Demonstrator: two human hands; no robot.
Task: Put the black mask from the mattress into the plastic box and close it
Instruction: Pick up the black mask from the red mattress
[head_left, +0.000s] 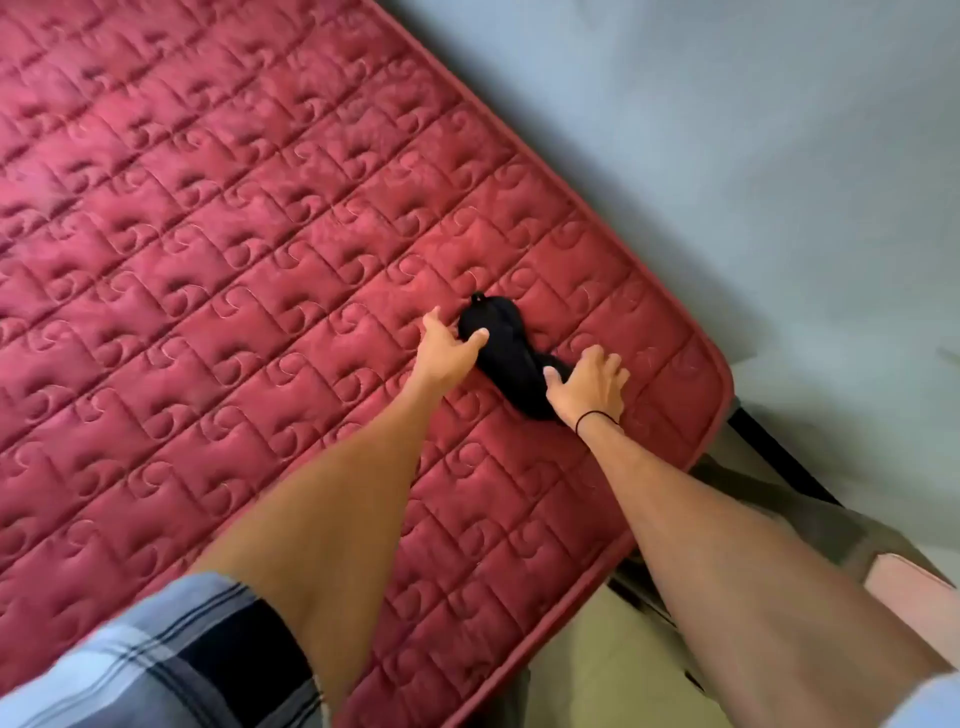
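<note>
A black mask (506, 349) lies crumpled on the red quilted mattress (218, 270), near its right corner. My left hand (448, 345) rests at the mask's upper left end, its thumb pressing on the fabric and the fingers spread on the mattress. My right hand (589, 387) lies over the mask's lower right end, thumb on the fabric, fingers splayed; a thin black band circles that wrist. Neither hand has lifted the mask. No plastic box is in view.
The mattress edge runs diagonally from top centre to the right corner (719, 374), with a grey wall (753, 156) beyond. A dark frame bar (779, 462) shows below the corner. A pink object (914, 603) sits at the lower right. Pale floor (613, 670) lies beneath.
</note>
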